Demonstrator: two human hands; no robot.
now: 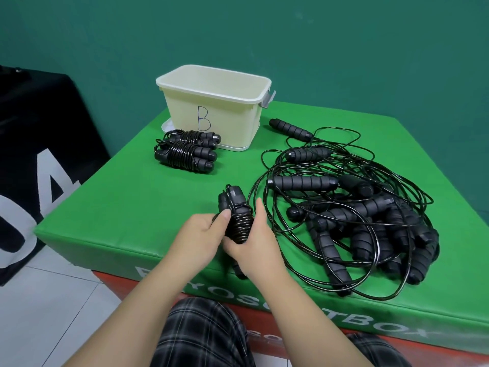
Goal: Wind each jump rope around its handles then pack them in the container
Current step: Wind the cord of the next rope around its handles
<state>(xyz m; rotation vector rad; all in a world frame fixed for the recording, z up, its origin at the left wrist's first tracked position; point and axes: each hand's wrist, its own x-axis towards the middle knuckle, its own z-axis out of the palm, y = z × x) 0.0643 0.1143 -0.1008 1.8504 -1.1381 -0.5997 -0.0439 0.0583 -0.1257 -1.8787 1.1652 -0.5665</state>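
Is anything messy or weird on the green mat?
Yes. The heap of loose jump ropes on the right is a tangle of cords and handles. Two wound bundles lie on the mat beside the container, not in it. Both hands, left hand and right hand, grip another wound rope.

A green padded surface [132, 197] carries everything. Beyond the hands stands a cream container [211, 112], with two wound rope bundles [185, 152] before it. Right of the hands sprawls a tangled rope pile [357, 213].

The container's [211, 107] inside floor and the wound rope's [236, 223] lower handle ends are hidden.
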